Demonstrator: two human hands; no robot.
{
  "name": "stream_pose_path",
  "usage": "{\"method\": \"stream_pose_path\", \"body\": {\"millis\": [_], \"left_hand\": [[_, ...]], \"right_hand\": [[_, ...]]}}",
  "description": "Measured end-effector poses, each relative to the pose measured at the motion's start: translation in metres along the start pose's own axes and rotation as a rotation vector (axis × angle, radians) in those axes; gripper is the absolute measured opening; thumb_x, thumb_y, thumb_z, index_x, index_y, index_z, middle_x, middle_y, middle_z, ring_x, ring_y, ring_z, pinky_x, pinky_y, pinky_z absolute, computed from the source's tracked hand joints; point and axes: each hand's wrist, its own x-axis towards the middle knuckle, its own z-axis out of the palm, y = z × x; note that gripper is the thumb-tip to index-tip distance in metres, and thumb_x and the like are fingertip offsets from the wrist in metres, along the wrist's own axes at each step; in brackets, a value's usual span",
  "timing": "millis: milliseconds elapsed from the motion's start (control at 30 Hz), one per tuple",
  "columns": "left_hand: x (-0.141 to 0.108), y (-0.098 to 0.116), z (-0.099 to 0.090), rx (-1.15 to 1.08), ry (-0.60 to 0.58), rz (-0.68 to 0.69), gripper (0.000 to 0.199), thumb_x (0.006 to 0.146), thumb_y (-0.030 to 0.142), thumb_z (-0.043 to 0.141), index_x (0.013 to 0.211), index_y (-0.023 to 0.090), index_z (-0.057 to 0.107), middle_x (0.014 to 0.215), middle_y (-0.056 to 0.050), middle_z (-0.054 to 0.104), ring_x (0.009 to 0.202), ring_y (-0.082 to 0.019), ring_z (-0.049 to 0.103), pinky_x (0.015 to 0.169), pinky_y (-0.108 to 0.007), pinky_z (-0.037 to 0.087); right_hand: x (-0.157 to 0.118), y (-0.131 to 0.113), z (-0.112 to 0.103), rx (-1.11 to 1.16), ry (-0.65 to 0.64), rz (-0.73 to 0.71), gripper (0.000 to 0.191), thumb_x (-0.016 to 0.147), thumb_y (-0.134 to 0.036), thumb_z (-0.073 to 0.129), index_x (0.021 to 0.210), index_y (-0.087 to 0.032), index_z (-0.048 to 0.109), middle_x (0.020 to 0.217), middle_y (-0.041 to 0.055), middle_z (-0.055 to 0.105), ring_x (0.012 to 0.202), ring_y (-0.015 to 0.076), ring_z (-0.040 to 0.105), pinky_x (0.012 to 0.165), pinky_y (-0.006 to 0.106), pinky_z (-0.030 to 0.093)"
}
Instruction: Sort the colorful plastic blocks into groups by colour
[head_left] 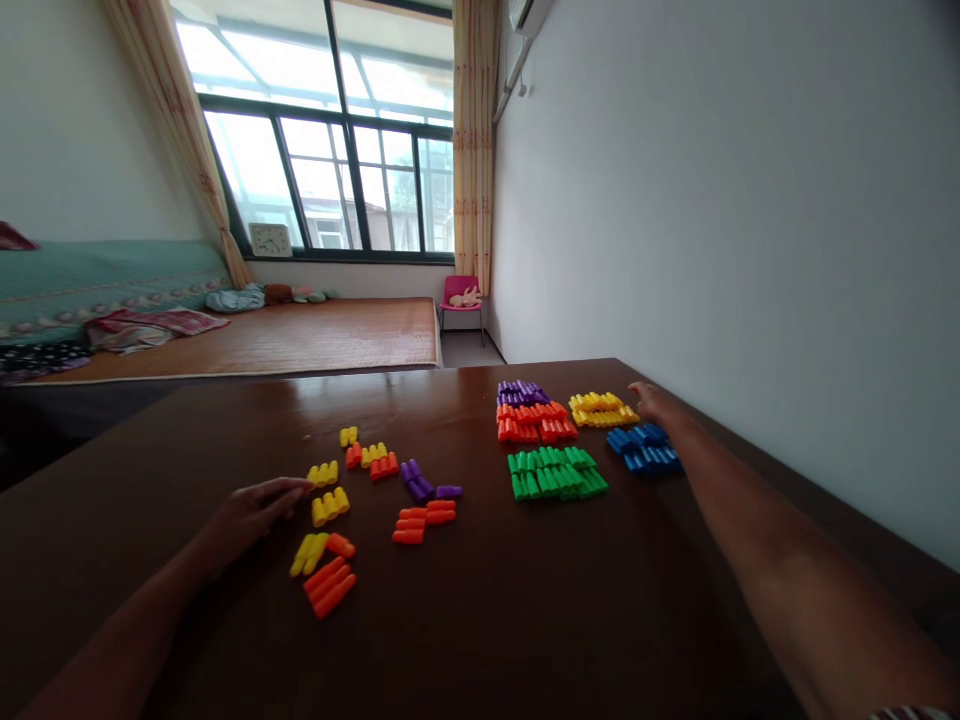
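Observation:
My left hand rests low over the table, fingers stretched out. Its fingertips meet the left end of a short row of yellow plastic pegs. A second yellow row lies just nearer to me. At the right, my right hand is beside the end of the stacked yellow pegs, fingers partly extended and partly hidden; contact is unclear. Blue pegs lie under and left of my right forearm. Orange pegs and purple pegs lie in small loose groups nearer the middle and left.
Neat blocks of green pegs, orange pegs and purple pegs occupy the right half of the dark table. A white wall runs along the right. Beyond stand a bed and a pink chair.

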Motion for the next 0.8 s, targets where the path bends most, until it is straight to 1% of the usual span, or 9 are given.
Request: {"method": "stream_pose_path", "body": {"millis": [67,133,200,267,367,467,533,667,800], "left_hand": [[-0.002,0.002,0.002,-0.023,-0.010,0.036,0.062,0.070,0.068,0.058,0.109,0.021,0.068,0.090,-0.004,0.068,0.074,-0.019,0.058,0.053,-0.023,0.043],[-0.004,0.005,0.003,-0.035,-0.010,0.078,0.060,0.070,0.067,0.059,0.105,0.019,0.069,0.084,-0.004,0.067,0.070,-0.018,0.057,0.052,-0.022,0.042],[-0.006,0.007,0.006,-0.035,-0.002,0.103,0.059,0.071,0.065,0.058,0.103,0.017,0.070,0.071,-0.002,0.063,0.064,-0.016,0.055,0.050,-0.022,0.041],[-0.006,0.007,0.008,-0.027,0.000,0.124,0.057,0.073,0.063,0.056,0.102,0.016,0.070,0.067,-0.002,0.061,0.061,-0.015,0.053,0.049,-0.021,0.040],[-0.005,0.003,0.011,-0.055,0.006,0.176,0.054,0.074,0.060,0.057,0.101,0.015,0.070,0.072,-0.003,0.064,0.063,-0.015,0.055,0.051,-0.022,0.042],[-0.003,-0.002,0.013,-0.077,-0.003,0.195,0.052,0.074,0.058,0.057,0.100,0.015,0.071,0.073,-0.003,0.065,0.064,-0.015,0.056,0.052,-0.022,0.043],[-0.003,-0.004,0.014,-0.095,0.000,0.206,0.051,0.075,0.057,0.057,0.099,0.015,0.071,0.071,-0.003,0.064,0.064,-0.015,0.056,0.052,-0.022,0.043],[-0.003,-0.007,0.015,-0.141,-0.007,0.237,0.049,0.075,0.055,0.057,0.097,0.014,0.071,0.073,-0.004,0.066,0.063,-0.015,0.057,0.051,-0.021,0.042],[-0.003,-0.007,0.015,-0.171,-0.017,0.244,0.047,0.075,0.053,0.058,0.095,0.013,0.071,0.068,-0.002,0.064,0.059,-0.013,0.055,0.050,-0.021,0.041]], "right_hand": [[-0.004,-0.014,-0.012,0.031,0.100,-0.038,0.043,0.072,-0.005,0.055,0.115,-0.012,0.060,0.116,0.0148,0.065,0.101,0.0212,0.064,0.085,0.030,0.050],[-0.008,-0.041,-0.022,0.098,0.173,-0.095,0.041,0.076,-0.006,0.051,0.115,-0.013,0.060,0.112,0.0141,0.066,0.092,0.0200,0.065,0.080,0.030,0.051],[-0.016,-0.082,-0.030,0.192,0.205,-0.190,0.038,0.079,-0.010,0.049,0.114,-0.015,0.061,0.108,0.0129,0.067,0.086,0.0195,0.066,0.077,0.031,0.053],[-0.031,-0.133,-0.033,0.301,0.200,-0.320,0.032,0.083,-0.016,0.049,0.112,-0.016,0.062,0.106,0.0113,0.068,0.084,0.0188,0.066,0.076,0.031,0.053],[-0.070,-0.216,-0.031,0.420,0.115,-0.568,0.026,0.085,-0.022,0.049,0.107,-0.018,0.064,0.105,0.0087,0.068,0.084,0.0172,0.065,0.079,0.030,0.052],[-0.115,-0.293,-0.018,0.420,-0.075,-0.811,0.023,0.087,-0.024,0.051,0.104,-0.019,0.066,0.103,0.0069,0.069,0.086,0.0164,0.064,0.081,0.029,0.050],[-0.137,-0.335,-0.006,0.372,-0.182,-0.897,0.021,0.086,-0.025,0.054,0.101,-0.020,0.067,0.100,0.0062,0.069,0.087,0.0169,0.064,0.080,0.029,0.049],[-0.155,-0.401,0.020,0.252,-0.247,-0.915,0.022,0.087,-0.025,0.053,0.105,-0.022,0.067,0.104,0.0065,0.069,0.098,0.0192,0.061,0.085,0.028,0.045],[-0.146,-0.446,0.043,0.164,-0.312,-0.695,0.028,0.091,-0.033,0.050,0.111,-0.020,0.063,0.108,0.0089,0.068,0.100,0.0197,0.061,0.084,0.027,0.045]]}}
